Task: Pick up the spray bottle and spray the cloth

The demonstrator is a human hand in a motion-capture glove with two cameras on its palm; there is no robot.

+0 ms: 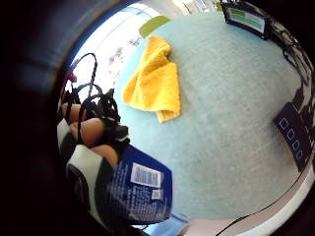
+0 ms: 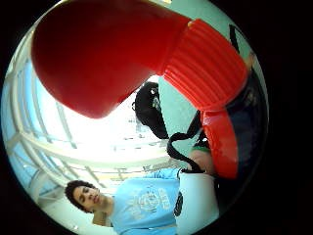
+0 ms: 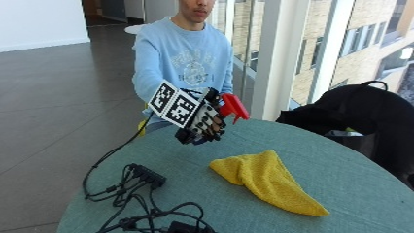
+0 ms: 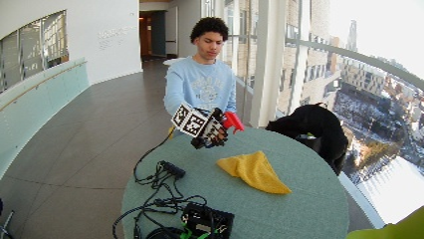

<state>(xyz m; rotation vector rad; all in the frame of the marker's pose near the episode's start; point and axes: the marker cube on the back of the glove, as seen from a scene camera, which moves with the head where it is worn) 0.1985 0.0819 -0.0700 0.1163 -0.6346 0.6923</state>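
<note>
My gloved right hand (image 3: 202, 124) holds the spray bottle in the air above the near-left part of the round table (image 3: 362, 189), fingers curled round its body. Its red spray head (image 3: 232, 108) sticks out above my hand and points towards the cloth side. The dark blue bottle body (image 1: 140, 189) with a white label fills the palm view beside my fingers (image 1: 88, 130). The red head and ribbed collar (image 2: 205, 61) loom close in the thumb side view. A crumpled yellow cloth (image 3: 268, 179) lies on the table, apart from the bottle and lower than it.
A black power strip with cables (image 3: 146, 177) lies on the table's left side. More black equipment (image 4: 205, 219) sits at the near edge. A black bag (image 3: 359, 114) rests on a seat beyond the table's far right edge.
</note>
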